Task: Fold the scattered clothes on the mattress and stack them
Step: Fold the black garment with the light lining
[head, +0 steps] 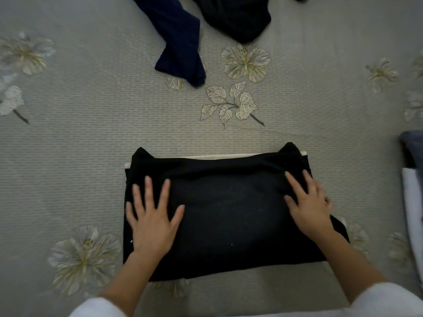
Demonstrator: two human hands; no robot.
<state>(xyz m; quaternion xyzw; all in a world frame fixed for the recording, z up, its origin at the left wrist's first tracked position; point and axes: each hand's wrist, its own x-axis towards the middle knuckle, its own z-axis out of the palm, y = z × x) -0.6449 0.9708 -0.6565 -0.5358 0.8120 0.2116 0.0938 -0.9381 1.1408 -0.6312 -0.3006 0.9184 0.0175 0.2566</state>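
Observation:
A folded black garment (229, 213) lies flat on the grey flowered mattress (91, 133), right in front of me. A thin white edge of another folded piece (229, 156) shows under its far side. My left hand (153, 216) rests palm down on the garment's left part, fingers spread. My right hand (309, 202) presses flat on its right part, fingers apart. Neither hand grips the cloth. At the far side lie an unfolded navy garment (178, 42) and an unfolded black garment (235, 17).
At the right edge sits a pile of folded cloth, dark grey (412, 147) over white (412, 202). White sleeves cover both my forearms at the bottom. Bare mattress stretches to the left and between the folded garment and the loose clothes.

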